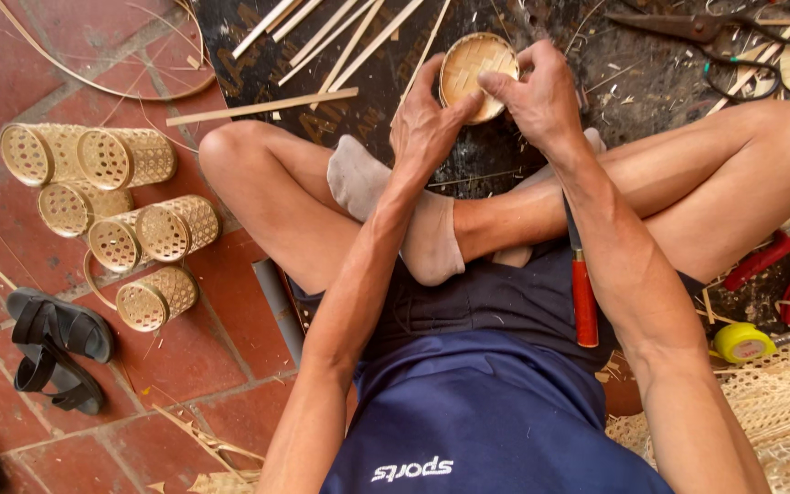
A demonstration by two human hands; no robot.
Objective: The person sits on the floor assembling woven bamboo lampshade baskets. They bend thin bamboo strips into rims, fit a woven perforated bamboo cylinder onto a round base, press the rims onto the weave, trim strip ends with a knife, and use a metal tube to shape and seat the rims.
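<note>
**Both hands grip a small woven basket above crossed legs**

Seen from above, the left hand (427,119) and right hand (541,96) each clasp the round basket (473,69) over a dark mat (368,101). A red-handled knife (582,284) lies on the lap between the forearms; a shift of the arm could likely catch its blade. Thin rim strips might splinter under tight fingers.

A floor-level basket-weaving workshop: finished woven baskets (107,197) lie on red floor tiles (230,302), with bamboo strips (322,37), scissors (715,32), pliers (770,261) and woven matting (779,412) around.
</note>
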